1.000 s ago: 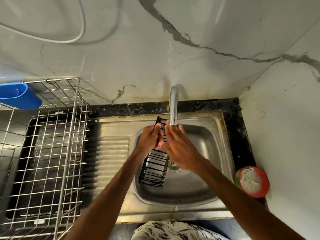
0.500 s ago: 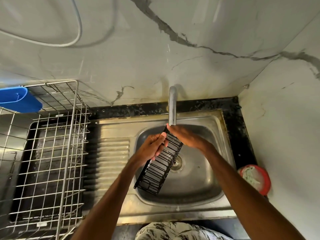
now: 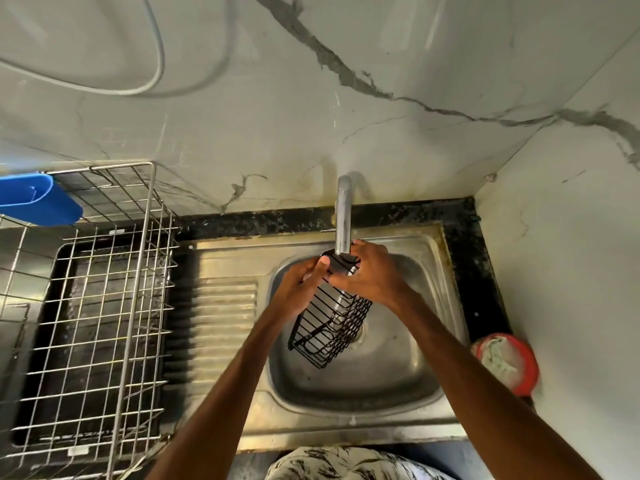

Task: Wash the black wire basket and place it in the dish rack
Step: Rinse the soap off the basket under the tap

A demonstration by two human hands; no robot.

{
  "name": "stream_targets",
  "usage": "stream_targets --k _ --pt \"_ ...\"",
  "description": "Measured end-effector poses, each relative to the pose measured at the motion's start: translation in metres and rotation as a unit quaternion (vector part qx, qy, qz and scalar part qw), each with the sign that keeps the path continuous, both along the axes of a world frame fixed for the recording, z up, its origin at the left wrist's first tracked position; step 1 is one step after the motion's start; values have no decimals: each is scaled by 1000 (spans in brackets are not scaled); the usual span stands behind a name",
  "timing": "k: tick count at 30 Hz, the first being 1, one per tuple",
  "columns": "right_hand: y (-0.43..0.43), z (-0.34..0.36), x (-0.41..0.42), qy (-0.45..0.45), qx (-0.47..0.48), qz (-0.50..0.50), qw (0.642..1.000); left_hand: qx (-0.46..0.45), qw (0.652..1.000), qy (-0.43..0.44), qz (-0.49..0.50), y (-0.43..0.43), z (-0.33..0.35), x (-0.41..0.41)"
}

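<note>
Basket (image 3: 329, 327) is held directly below the tap (image 3: 343, 216), its upper end against the spout and its lower end tilted down over the sink (image 3: 415, 375). Likely reason: water runs the full length and drains into the bowl. Left hand (image 3: 304, 285) grips the upper end from the tap's left. Right hand (image 3: 367, 275) wraps the same end from the tap's right, probably to rub the wires. Dish rack (image 3: 104, 306) stands well left of the tap, handy for placement. Judged: washing not yet done.
</note>
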State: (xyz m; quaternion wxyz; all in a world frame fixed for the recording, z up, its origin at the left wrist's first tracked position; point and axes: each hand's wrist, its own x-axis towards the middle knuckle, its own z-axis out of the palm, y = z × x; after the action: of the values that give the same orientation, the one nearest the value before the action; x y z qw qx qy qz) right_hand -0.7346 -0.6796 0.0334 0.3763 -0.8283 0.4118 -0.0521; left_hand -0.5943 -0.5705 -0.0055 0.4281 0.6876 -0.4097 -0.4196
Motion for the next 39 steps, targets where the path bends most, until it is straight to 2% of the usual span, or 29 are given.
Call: stream_targets --k 4,6,12,16,19,21,25,28,32,34,37,39 --pt "12 -12 2 8 23 6 1000 -5 994 81 72 -3 5 -14" --pt "18 -16 2 14 44 -9 999 -29 993 76 91 -2 2 -16" --pt "63 -12 -7 22 6 103 994 -64 992 54 92 2 3 -16" --pt "58 -16 -7 13 46 130 990 -64 992 87 60 6 -4 -7" --pt "37 -8 0 -24 121 119 985 -35 995 85 50 5 1 -2" --pt "22 -21 2 -39 138 104 984 -16 996 86 30 4 8 1" --pt "-9 -56 -10 -3 193 26 981 -2 993 115 -1 4 6 1" --pt "6 -52 -17 62 154 35 986 41 988 142 49 1 12 -7" --pt "60 -18 -18 -15 71 135 988 91 980 151 91 -4 18 -13" --pt "70 -14 -19 -38 49 152 986 90 980 162 69 -5 14 -10" --pt "53 -20 -19 -56 20 135 989 77 985 142 54 -2 14 -7" --pt "34 -34 -18 -65 51 75 994 44 988 146 39 2 16 -4"
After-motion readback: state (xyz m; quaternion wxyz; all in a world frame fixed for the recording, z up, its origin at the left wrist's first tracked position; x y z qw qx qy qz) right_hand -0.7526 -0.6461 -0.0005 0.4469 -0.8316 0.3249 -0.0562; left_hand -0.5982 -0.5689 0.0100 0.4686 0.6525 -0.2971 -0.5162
